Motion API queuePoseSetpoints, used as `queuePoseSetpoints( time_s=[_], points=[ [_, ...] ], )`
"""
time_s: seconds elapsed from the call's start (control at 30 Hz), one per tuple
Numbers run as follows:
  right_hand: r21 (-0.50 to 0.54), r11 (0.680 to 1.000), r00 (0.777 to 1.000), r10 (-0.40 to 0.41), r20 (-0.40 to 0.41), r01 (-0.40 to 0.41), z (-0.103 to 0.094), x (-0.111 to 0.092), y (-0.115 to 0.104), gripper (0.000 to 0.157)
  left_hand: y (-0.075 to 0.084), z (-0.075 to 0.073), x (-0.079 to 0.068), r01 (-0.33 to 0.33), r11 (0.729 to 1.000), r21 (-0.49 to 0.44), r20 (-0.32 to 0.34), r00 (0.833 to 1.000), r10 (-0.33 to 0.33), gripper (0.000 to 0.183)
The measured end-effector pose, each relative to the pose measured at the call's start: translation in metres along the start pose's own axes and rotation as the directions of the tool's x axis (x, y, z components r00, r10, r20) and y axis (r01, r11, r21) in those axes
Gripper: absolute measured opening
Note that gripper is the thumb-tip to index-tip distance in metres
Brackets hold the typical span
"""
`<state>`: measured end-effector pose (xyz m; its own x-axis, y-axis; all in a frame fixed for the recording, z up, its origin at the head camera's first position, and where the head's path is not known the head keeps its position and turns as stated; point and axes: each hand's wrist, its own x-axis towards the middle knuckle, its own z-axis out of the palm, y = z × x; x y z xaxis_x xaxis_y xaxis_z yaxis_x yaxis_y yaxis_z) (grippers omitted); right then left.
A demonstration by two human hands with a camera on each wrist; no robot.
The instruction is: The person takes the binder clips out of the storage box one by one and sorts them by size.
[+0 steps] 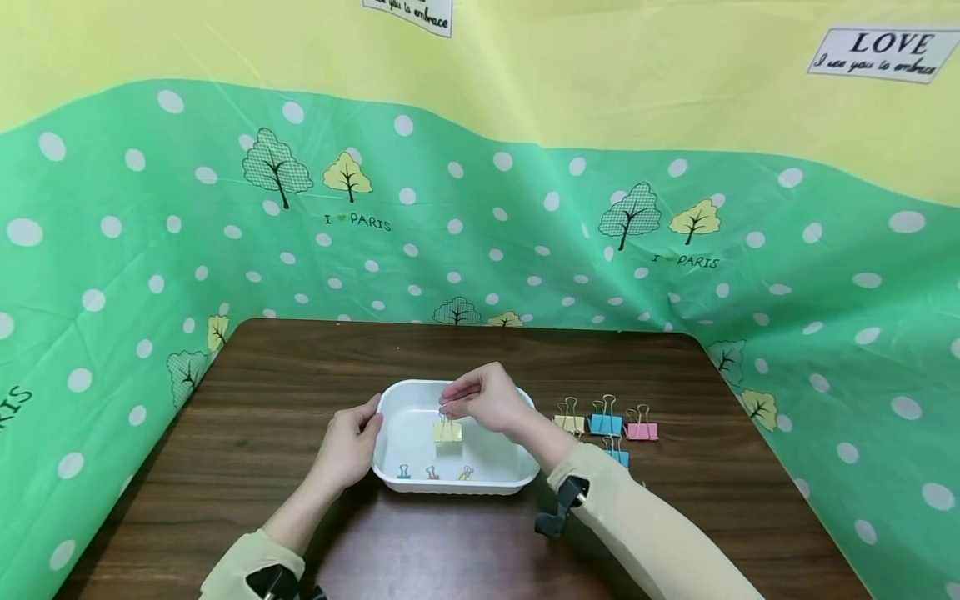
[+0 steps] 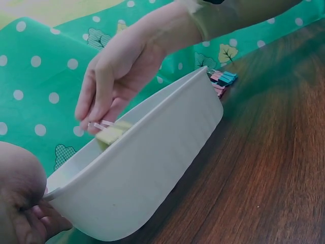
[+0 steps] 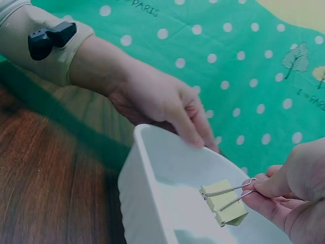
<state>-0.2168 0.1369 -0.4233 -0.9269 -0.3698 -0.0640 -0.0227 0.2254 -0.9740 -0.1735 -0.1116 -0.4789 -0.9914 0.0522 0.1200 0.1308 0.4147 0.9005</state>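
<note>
A yellow binder clip (image 1: 447, 432) hangs by its wire handles from the thumb and fingers of my right hand (image 1: 487, 402), over the inside of a white plastic tray (image 1: 456, 487). The right wrist view shows the pinch at the tips of the clip's (image 3: 225, 202) silver handles. My left hand (image 1: 349, 442) grips the tray's left rim, thumb on the edge and fingers on the outer side. Small clip pictures (image 1: 432, 472) in green, red and yellow line the tray's near inner side.
Right of the tray, a yellow clip (image 1: 570, 423), a blue clip (image 1: 605, 423) and a pink clip (image 1: 642, 430) stand on the dark wooden table (image 1: 300, 350). Another blue clip (image 1: 618, 456) shows partly behind my right forearm. A patterned green and yellow cloth (image 1: 525, 225) surrounds the table.
</note>
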Motion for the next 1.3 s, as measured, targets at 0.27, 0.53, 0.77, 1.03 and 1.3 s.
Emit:
queuePoseSetpoints(
  time_s=[0.27,0.53,0.77,1.03,1.3],
  points=[
    [-0.028,1.0,0.999,0.001,-0.052,-0.002,-0.034,-0.022,-0.01,0.015,0.001,-0.001,0.0,0.008,1.0,0.005,0.001,1.0,-0.008,0.041],
    [-0.041,0.999,0.995,-0.038,-0.094,0.034,-0.072,-0.046,-0.015,0.018,0.002,0.0,0.001,0.008,1.0,0.017,0.005,1.0,-0.009,0.041],
    [-0.101,0.995,0.988,-0.039,-0.147,0.024,-0.101,-0.067,-0.019,0.019,0.004,-0.001,0.001,0.008,1.0,0.027,0.008,1.0,-0.009,0.041],
    [-0.141,0.99,0.982,-0.044,-0.184,0.018,-0.133,-0.092,-0.017,0.024,0.003,-0.001,0.001,0.011,1.0,0.027,0.012,1.0,-0.011,0.041],
    [-0.213,0.977,0.978,-0.044,-0.206,-0.001,-0.162,-0.115,-0.006,0.025,0.003,-0.003,0.002,0.009,0.999,0.031,0.014,1.0,-0.01,0.041]
  ],
)
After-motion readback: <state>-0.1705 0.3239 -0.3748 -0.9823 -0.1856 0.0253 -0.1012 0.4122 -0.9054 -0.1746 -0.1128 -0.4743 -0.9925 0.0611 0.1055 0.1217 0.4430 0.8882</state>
